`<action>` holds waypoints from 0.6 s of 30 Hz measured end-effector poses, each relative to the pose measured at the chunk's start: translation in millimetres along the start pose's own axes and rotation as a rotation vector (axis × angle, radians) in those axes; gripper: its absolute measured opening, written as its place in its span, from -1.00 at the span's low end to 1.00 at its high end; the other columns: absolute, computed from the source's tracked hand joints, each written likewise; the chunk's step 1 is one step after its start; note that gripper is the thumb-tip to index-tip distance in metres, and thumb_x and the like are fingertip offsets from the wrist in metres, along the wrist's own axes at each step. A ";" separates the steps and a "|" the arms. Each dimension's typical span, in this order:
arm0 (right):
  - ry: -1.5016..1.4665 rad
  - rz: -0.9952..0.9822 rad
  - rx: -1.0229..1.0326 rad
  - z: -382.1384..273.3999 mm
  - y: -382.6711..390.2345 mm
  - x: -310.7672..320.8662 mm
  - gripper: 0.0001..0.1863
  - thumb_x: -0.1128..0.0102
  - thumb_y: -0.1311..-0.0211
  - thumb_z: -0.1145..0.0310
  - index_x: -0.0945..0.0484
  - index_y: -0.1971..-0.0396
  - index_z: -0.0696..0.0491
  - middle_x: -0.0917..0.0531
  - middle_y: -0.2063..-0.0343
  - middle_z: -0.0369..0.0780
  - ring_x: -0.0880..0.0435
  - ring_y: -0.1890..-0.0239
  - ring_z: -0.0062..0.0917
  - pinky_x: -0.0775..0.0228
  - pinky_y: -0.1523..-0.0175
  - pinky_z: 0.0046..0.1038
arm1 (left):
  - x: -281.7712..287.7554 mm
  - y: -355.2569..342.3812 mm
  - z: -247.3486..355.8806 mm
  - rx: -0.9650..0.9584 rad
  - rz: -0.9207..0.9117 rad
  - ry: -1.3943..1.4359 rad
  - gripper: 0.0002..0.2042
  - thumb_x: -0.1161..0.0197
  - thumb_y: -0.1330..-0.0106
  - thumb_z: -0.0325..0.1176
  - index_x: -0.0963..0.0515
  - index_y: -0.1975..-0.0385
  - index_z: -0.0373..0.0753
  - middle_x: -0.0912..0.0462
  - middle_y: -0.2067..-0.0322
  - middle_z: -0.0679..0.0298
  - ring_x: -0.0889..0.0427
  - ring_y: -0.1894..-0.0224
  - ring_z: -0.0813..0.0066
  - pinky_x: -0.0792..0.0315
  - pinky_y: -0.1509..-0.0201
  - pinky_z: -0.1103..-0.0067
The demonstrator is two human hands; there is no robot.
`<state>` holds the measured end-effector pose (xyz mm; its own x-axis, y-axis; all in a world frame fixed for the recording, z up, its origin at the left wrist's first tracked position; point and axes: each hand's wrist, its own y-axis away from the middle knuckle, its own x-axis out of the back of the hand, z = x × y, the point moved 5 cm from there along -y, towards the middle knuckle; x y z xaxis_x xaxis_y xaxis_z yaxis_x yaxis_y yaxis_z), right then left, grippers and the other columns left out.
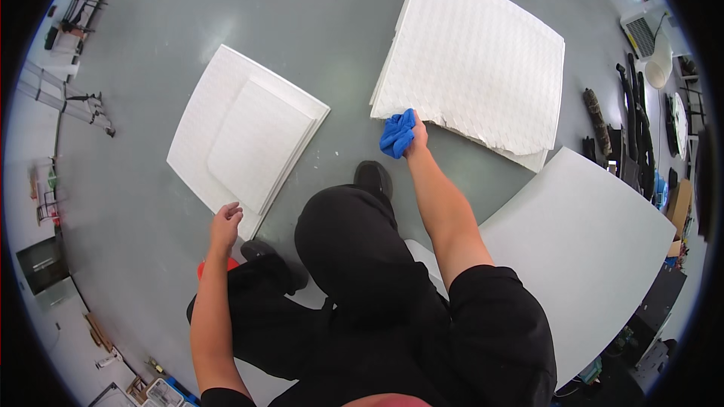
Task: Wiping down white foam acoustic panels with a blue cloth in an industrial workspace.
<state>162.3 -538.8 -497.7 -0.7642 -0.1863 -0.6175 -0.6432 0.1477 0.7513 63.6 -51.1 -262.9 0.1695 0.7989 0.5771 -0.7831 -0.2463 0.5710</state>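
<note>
My right hand (pixel 415 136) grips a crumpled blue cloth (pixel 396 132) at the ragged front edge of a stack of white textured panels (pixel 471 49). My left hand (pixel 228 218), fingers loosely bent and apart with nothing visible in them, hangs by the lower corner of a smaller pile of white panels (pixel 192 143), which has a narrower rounded piece (pixel 264 136) on top; whether it touches them I cannot tell. My dark-clad knee and shoes are between the stacks. A red object (pixel 204 269), mostly hidden, lies behind my left forearm.
A large smooth pale sheet (pixel 581 249) curves at my right. Along the right side are dark rolls (pixel 641 120), a white unit with a hose (pixel 656 60) and cardboard (pixel 680 211). An aluminium ladder (pixel 83 105) and assorted items line the left side of the grey floor (pixel 302 15).
</note>
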 end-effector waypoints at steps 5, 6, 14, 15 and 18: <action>0.108 -0.085 -0.016 -13.0 22.1 -13.0 -0.70 -0.08 -0.29 0.20 -0.53 0.39 0.17 -0.62 0.48 -0.17 -0.61 0.49 -0.38 -0.54 0.30 -0.33 | -11.6 -13.0 11.8 -0.058 -0.035 -0.002 -0.62 -0.14 -0.18 -0.46 -0.43 -0.02 -0.38 -0.60 0.13 0.04 -0.58 0.10 0.38 -0.41 -0.02 0.55; 0.142 -0.170 -0.038 -14.5 27.6 -20.9 -0.71 -0.07 -0.29 0.21 -0.54 0.42 0.17 -0.61 0.51 -0.18 -0.61 0.49 -0.40 -0.53 0.31 -0.34 | -16.5 -17.8 16.5 -0.082 -0.052 -0.020 -0.62 -0.14 -0.17 -0.45 -0.43 -0.02 -0.38 -0.60 0.14 0.04 -0.58 0.11 0.38 -0.42 -0.02 0.55; 0.061 -0.277 -0.083 -51.1 80.7 -70.3 -0.67 0.00 -0.31 0.18 -0.52 0.48 0.14 -0.62 0.54 -0.14 -0.61 0.51 -0.35 -0.52 0.33 -0.33 | -179.9 -56.5 216.1 -0.261 -0.455 0.299 -0.53 -0.17 -0.24 -0.27 -0.35 -0.11 -0.36 -0.56 0.11 0.03 -0.52 0.00 0.36 -0.39 -0.07 0.52; 0.069 -0.279 -0.087 -56.3 85.3 -72.3 -0.65 0.02 -0.32 0.17 -0.52 0.48 0.14 -0.61 0.54 -0.13 -0.61 0.52 -0.33 -0.51 0.33 -0.33 | -205.3 -59.7 241.5 -0.282 -0.495 0.339 -0.51 -0.16 -0.26 -0.23 -0.33 -0.12 -0.37 -0.54 0.09 0.01 -0.50 -0.04 0.33 -0.37 -0.10 0.50; 0.104 -0.227 -0.104 -54.0 106.5 -88.6 -0.62 0.06 -0.33 0.15 -0.51 0.49 0.15 -0.61 0.55 -0.12 -0.60 0.52 -0.31 -0.51 0.34 -0.31 | -260.6 -89.3 275.0 -0.130 -0.565 0.585 -0.48 -0.14 -0.28 -0.15 -0.31 -0.14 -0.36 -0.49 0.01 0.01 -0.47 -0.09 0.25 -0.33 -0.16 0.43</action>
<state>164.2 -559.0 -350.4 -0.5882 -0.3029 -0.7498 -0.7849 -0.0092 0.6195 253.9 -388.1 -303.7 0.2481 0.9489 -0.1952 -0.7421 0.3157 0.5913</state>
